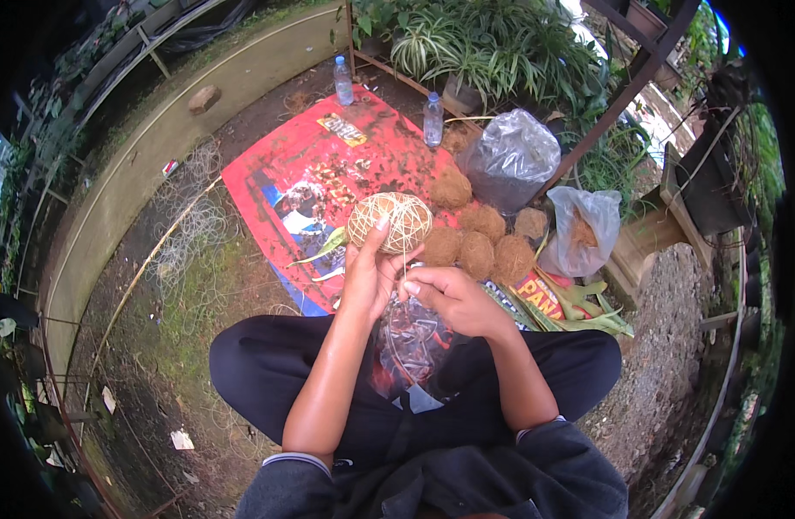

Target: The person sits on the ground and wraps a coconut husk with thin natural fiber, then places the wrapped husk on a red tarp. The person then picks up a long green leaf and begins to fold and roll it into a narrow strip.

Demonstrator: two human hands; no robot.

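My left hand (371,272) holds up a brown fibre ball (391,222) wrapped in a criss-cross of pale string, its thumb pressed on the front. From the ball a strand of string (405,259) runs down to my right hand (446,295), whose thumb and forefinger pinch it. Several unwrapped fibre balls (476,254) lie just beyond my right hand. A long green leaf (332,241) is left of the wrapped ball. In my lap lies a clear plastic bag (415,344), its contents hard to make out.
A soil-strewn red banner (261,162) covers the ground ahead. Two water bottles (343,81), a large filled plastic bag (514,152) and a smaller bag of fibre (582,227) stand around it. Tangled string (196,240) lies left; cut leaves (585,321) lie right, near a stone pedestal (656,233).
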